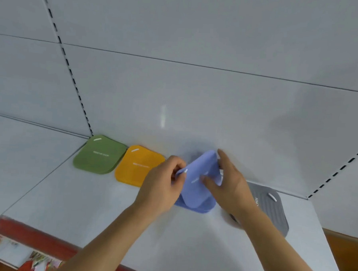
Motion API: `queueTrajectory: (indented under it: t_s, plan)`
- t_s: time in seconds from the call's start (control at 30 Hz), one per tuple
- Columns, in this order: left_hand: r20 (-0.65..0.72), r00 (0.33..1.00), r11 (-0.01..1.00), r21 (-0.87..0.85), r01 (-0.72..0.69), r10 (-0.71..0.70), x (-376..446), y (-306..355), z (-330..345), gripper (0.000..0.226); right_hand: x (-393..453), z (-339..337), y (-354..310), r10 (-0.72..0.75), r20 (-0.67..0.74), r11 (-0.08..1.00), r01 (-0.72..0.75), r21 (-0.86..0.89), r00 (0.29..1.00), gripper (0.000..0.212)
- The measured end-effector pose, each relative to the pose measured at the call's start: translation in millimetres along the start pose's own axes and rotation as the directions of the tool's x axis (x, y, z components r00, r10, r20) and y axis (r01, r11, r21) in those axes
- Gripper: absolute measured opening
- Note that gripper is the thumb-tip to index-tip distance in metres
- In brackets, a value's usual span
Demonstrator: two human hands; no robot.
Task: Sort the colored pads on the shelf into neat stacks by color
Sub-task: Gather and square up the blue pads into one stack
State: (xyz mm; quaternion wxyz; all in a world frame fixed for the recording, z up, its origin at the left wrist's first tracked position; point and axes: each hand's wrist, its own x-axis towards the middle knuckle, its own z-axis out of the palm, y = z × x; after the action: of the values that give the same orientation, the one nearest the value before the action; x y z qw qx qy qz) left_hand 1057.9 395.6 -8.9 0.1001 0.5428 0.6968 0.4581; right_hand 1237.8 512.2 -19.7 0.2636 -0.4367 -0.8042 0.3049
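On the white shelf [87, 209], along the back panel, lie a green pad stack [100, 155] at the left and a yellow pad stack [136, 166] beside it. Both of my hands hold a blue pad [196, 188], tilted up over the blue stack [201, 209] beneath it. My left hand [161, 184] pinches its left corner. My right hand [229, 183] grips its right edge, thumb on the pad's face. A grey ribbed pad [271, 208] lies flat at the right, partly hidden by my right forearm.
The white back panel [196, 94] rises right behind the pads. Slotted uprights [73, 80] mark the bay's left and right ends. The shelf's red front edge [33, 237] runs along the lower left, with colourful packages [36, 262] below it.
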Motion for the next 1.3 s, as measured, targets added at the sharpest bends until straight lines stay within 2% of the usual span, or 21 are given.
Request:
queueTrajectory:
  t_s: [0.1,0.17,0.2,0.27,0.37,0.43,0.47,0.53,0.6,0.67,0.73,0.87,1.07,1.13,1.2,1.23,1.3]
  plan:
    - [-0.012,0.992,0.938,-0.329,0.111,-0.122,20,6,-17,0.012,-3,-20,-19,0.089,-0.020,0.965,-0.082,0.248,0.996,0.014]
    - [0.148,0.966,0.801,-0.540,0.258,-0.211,30,4,-27,0.030,-10,-26,-40,0.099,-0.023,0.921,-0.083,0.380,0.995,0.012]
    - [0.244,0.949,0.751,-0.584,0.307,-0.198,32,1,-30,0.038,-13,-28,-50,0.100,-0.015,0.889,-0.083,0.451,0.995,0.014]
    - [0.282,0.944,0.768,-0.563,0.305,-0.169,32,-1,-32,0.040,-17,-25,-63,0.108,0.007,0.873,-0.098,0.478,0.994,0.013]
    - [0.091,0.978,0.817,-0.539,0.206,-0.187,37,-8,-35,0.022,-16,-12,-62,0.145,-0.027,0.963,-0.135,0.232,0.989,0.016]
    - [0.049,0.975,0.826,-0.523,0.209,-0.216,42,-18,-41,0.023,-17,-4,-51,0.158,-0.090,0.985,-0.150,0.086,0.983,0.020]
    - [0.053,0.969,0.819,-0.523,0.234,-0.243,43,-24,-44,0.022,-17,0,-42,0.135,-0.119,0.989,-0.141,-0.041,0.984,0.026]
    - [0.065,0.953,0.781,-0.558,0.280,-0.295,43,-39,-50,0.028,-17,9,-24,0.091,-0.055,0.946,-0.104,-0.307,0.994,0.037]
    - [0.076,0.935,0.738,-0.593,0.321,-0.346,41,-53,-54,0.036,-14,20,-13,0.096,0.085,0.896,-0.049,-0.441,0.992,0.041]
    - [0.101,0.921,0.695,-0.627,0.353,-0.377,39,-61,-59,0.032,-7,25,-11,0.094,0.160,0.875,-0.005,-0.483,0.983,0.049]
    - [0.143,0.910,0.656,-0.650,0.382,-0.388,36,-65,-61,0.031,3,24,-12,0.106,0.169,0.858,-0.004,-0.514,0.980,0.060]
    - [0.113,0.929,0.693,-0.635,0.341,-0.353,32,-69,-62,0.040,11,17,-15,0.184,0.204,0.846,-0.049,-0.531,0.962,0.066]
    - [0.099,0.926,0.692,-0.636,0.341,-0.365,32,-56,-69,0.031,24,10,-11,0.120,0.195,0.878,-0.012,-0.479,0.973,0.071]
    - [0.090,0.924,0.688,-0.642,0.339,-0.371,31,-53,-73,0.029,27,10,-10,0.052,0.178,0.903,0.030,-0.428,0.983,0.060]
    - [0.083,0.908,0.648,-0.674,0.355,-0.411,31,-52,-76,0.028,25,8,-13,-0.031,0.147,0.924,0.084,-0.372,0.989,0.032]
    - [0.076,0.901,0.630,-0.689,0.358,-0.428,31,-52,-78,0.029,23,5,-15,-0.068,0.126,0.922,0.111,-0.370,0.990,0.019]
    - [0.093,0.894,0.599,-0.711,0.368,-0.439,32,-51,-81,0.036,19,-6,-23,-0.094,0.097,0.908,0.125,-0.400,0.991,0.007]
